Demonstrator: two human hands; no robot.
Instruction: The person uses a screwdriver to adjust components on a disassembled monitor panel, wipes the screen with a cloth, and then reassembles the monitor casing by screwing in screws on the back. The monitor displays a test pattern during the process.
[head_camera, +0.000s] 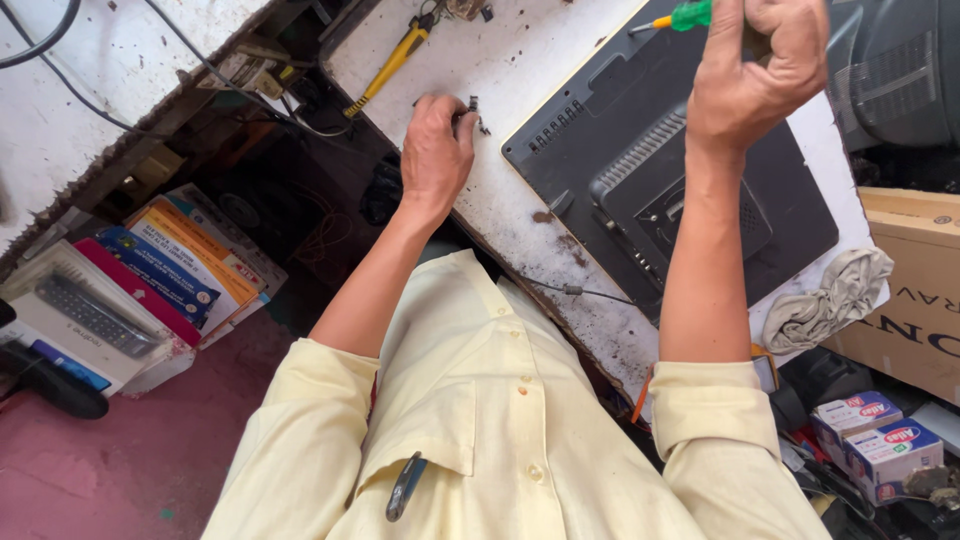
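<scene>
Two bare forearms reach up from pale yellow short sleeves, with a pen (405, 487) clipped at the shirt's chest pocket nearest the camera. Beyond the shirt, a stained white workbench (520, 215) runs diagonally across the view. On it lies a black flat-screen monitor (660, 170), face down with its vented back panel up, and a crumpled grey rag (830, 298) sits at the bench's near right corner, just beside the monitor.

The left hand (436, 152) rests palm-down on the bench left of the monitor, fingers curled, their tips at a few small dark screws (475, 112) (whether it pinches one I cannot tell). The right hand (752, 70) is raised over the monitor's upper part, closed in a fist around a green-handled screwdriver (688, 16), whose handle and yellow collar poke out to the left of the knuckles.

Farther up the bench lies a yellow-handled tool (392, 62). Off to the left, below bench level, stand stacked colourful boxes (185, 265); to the right, a cardboard carton (915, 290) and small white boxes (878, 440).
</scene>
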